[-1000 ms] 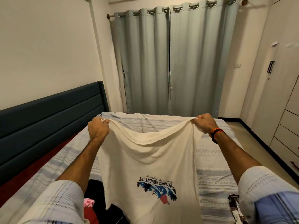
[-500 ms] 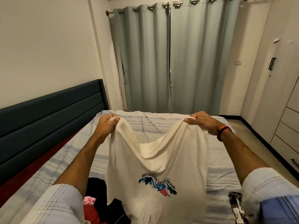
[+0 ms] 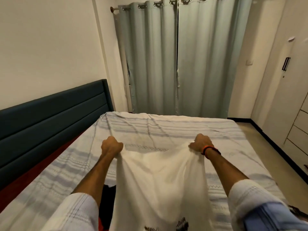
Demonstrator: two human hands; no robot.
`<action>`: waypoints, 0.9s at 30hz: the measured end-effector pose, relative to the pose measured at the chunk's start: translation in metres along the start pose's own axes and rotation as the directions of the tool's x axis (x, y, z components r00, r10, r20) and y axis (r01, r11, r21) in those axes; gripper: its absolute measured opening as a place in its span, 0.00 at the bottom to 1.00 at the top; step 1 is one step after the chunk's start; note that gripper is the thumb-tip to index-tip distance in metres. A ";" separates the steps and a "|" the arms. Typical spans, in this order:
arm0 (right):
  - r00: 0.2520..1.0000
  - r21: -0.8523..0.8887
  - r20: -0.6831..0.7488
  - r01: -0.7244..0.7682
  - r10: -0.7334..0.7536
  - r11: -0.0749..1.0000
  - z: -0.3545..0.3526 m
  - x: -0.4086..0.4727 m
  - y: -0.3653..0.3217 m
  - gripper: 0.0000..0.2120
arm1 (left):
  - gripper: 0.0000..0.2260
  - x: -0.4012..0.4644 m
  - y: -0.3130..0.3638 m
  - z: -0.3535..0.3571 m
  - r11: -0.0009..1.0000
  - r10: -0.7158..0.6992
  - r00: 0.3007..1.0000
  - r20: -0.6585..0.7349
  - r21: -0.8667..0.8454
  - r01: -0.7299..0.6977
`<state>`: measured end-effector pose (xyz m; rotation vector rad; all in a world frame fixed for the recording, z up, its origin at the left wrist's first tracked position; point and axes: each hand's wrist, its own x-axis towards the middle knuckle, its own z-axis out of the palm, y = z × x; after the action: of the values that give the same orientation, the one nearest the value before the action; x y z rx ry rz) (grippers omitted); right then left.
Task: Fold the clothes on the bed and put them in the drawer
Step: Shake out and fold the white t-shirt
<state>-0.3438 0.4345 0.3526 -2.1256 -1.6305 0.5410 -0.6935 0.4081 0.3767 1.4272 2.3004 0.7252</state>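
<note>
A cream T-shirt (image 3: 160, 185) with a dark printed graphic near the bottom edge of the view stretches out over the bed (image 3: 175, 129). My left hand (image 3: 112, 146) grips one corner of its far edge. My right hand (image 3: 200, 144), with an orange and black band at the wrist, grips the other corner. Both fists are low over the striped bedsheet, and the shirt is blurred by motion. The drawers (image 3: 298, 130) are at the right edge, and they look closed.
A dark pile of clothes (image 3: 108, 202) with a bit of red lies on the bed under my left forearm. A dark blue headboard (image 3: 50, 114) runs along the left. Grey curtains (image 3: 175, 60) hang behind the bed. A strip of floor (image 3: 260, 139) separates bed and wardrobe.
Both hands have swung the shirt forward and down from chest height toward the sheet. The hem they hold is now drawn taut, and the printed graphic has slid to the bottom of the view.
</note>
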 end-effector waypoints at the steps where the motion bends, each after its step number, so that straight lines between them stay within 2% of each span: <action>1: 1.000 0.028 0.023 0.016 -0.016 0.999 0.003 -0.001 -0.008 0.19 | 0.16 -0.002 0.005 0.005 0.998 -0.013 1.000 0.002 -0.058 0.013; 4: 0.993 0.179 0.111 0.027 -0.048 0.983 0.009 -0.004 -0.030 0.11 | 0.11 -0.009 0.018 0.015 0.973 -0.024 0.999 0.038 -0.230 0.032; 7: 0.971 0.330 0.214 0.033 -0.109 0.943 0.012 -0.014 -0.050 0.16 | 0.12 -0.019 0.034 0.028 0.935 0.025 0.995 0.095 -0.354 0.010; 10: 0.948 0.354 0.238 0.120 -0.213 0.928 0.020 -0.021 -0.063 0.21 | 0.11 -0.030 0.048 0.043 0.908 0.085 0.991 0.104 -0.418 -0.033; 14: 0.938 0.506 0.244 0.094 -0.247 0.857 0.034 -0.023 -0.068 0.09 | 0.09 -0.044 0.064 0.055 0.889 0.111 0.988 0.108 -0.455 -0.050; 17: 0.919 0.522 0.280 0.097 -0.278 0.847 0.038 -0.026 -0.071 0.08 | 0.07 -0.048 0.067 0.063 0.877 0.107 0.978 0.177 -0.480 -0.009; 20: 0.931 0.531 0.229 0.125 -0.284 0.838 0.039 -0.027 -0.074 0.11 | 0.06 -0.045 0.065 0.071 0.833 0.118 0.959 0.256 -0.551 0.045; 27: 0.983 0.639 0.081 0.076 -0.164 0.766 0.048 -0.032 -0.075 0.13 | 0.09 -0.055 0.068 0.073 0.725 -0.003 0.979 0.205 -0.674 0.143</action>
<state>-0.4383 0.4253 0.3540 -1.4924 -1.3649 1.0410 -0.5810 0.4011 0.3575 0.9838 1.6416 1.1977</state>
